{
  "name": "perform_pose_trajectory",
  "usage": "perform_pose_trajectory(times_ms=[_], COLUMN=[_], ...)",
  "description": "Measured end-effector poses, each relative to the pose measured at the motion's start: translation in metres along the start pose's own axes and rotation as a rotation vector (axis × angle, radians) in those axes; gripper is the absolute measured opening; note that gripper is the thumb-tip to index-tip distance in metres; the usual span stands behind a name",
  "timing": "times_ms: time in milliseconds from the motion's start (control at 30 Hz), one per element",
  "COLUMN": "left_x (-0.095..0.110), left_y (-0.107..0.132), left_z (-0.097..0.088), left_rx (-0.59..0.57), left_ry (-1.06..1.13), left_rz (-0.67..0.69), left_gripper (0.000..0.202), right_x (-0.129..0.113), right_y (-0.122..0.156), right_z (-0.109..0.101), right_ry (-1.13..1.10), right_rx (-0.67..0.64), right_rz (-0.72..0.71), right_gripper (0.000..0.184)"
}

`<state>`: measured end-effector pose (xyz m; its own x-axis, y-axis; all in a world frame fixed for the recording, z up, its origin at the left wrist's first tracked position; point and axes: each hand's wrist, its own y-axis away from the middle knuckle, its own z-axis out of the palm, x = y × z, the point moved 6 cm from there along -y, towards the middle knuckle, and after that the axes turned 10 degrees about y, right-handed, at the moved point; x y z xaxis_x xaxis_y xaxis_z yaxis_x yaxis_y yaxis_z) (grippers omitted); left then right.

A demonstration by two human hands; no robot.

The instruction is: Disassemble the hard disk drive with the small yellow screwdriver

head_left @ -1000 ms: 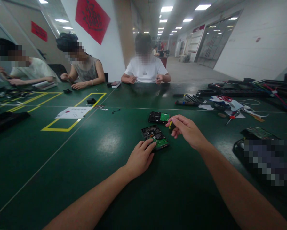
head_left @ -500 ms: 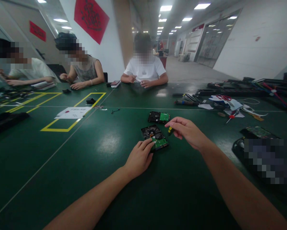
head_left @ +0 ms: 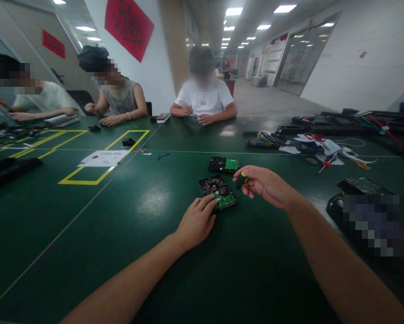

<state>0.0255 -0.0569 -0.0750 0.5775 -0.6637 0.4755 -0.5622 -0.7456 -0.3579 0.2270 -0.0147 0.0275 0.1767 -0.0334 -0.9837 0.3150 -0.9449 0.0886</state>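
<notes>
My left hand (head_left: 195,222) lies at the near-left edge of a hard drive (head_left: 224,198), its fingertips pressed on the green circuit board and holding the drive against the table. The drive lies at an angle, circuit side up. To the right of it, my right hand (head_left: 261,184) is raised, thumb and fingers closed around a small yellow-and-black screwdriver (head_left: 244,174); its tip is too small and dark to make out. Just beyond, a second hard drive (head_left: 222,164), black with a green board, lies flat near my right fingertips.
The green table (head_left: 120,252) carries a white paper sheet (head_left: 103,158) within yellow tape. At right are a red-handled screwdriver (head_left: 326,164), cables and a circuit board (head_left: 365,186). A black cable piece (head_left: 163,156) lies left of the drives. Several people sit across the table.
The screwdriver has turned in my right fingers, its yellow part now higher and farther right. My right hand has shifted slightly right. My left hand and both drives stay in place.
</notes>
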Motion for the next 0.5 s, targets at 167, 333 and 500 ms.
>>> perform_pose_trajectory(times_ms=[167, 333, 500], left_x=[-0.001, -0.002, -0.002], left_y=[0.001, 0.001, 0.0], left_z=[0.0, 0.001, 0.001], left_rx=[0.001, -0.007, -0.007], left_ry=[-0.003, -0.009, 0.005], left_rz=[0.004, 0.0, 0.003], left_gripper=[0.054, 0.054, 0.054], right_x=[-0.003, -0.005, -0.002], right_y=[0.002, -0.001, -0.001], right_z=[-0.002, -0.012, -0.013], right_ry=[0.116, 0.264, 0.268], right_rx=[0.056, 0.149, 0.17], right_rz=[-0.02, -0.086, -0.072], right_gripper=[0.03, 0.033, 0.028])
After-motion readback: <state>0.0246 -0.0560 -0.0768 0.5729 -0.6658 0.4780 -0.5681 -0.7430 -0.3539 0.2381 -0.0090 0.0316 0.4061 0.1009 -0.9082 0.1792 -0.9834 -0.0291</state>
